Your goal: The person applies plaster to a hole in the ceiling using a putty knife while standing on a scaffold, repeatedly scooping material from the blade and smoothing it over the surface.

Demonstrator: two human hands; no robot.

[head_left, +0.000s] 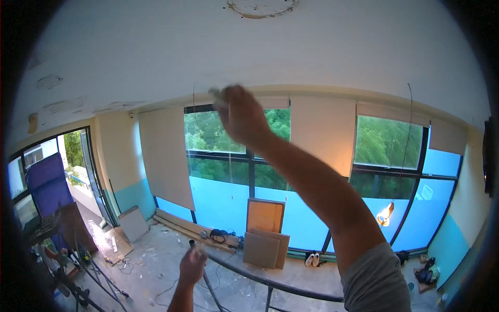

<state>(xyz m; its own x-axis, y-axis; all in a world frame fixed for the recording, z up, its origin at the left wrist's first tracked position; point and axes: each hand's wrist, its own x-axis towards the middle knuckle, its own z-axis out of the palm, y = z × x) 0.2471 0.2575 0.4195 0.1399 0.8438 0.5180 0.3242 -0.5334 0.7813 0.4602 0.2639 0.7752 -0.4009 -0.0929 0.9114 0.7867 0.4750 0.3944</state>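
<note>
My right hand [241, 117] is raised high on an outstretched arm, close beneath the white ceiling [312, 47]. Its fingers are closed on a small greyish tool [215, 94], which pokes out on the left side; blur hides its exact kind. Lower down, my left hand [192, 266] is closed around the corner of a dark metal rail frame [280, 285]. A dark tube end [192, 243] sticks up just above its fingers.
Thin wires [409, 109] hang from the ceiling, which has a round patch [260, 7]. Boards [262, 250] lean below the windows beside shoes [312, 259]. Cables [221, 235] lie by the wall; stands and tools [86, 260] clutter the left, near an open door [99, 171].
</note>
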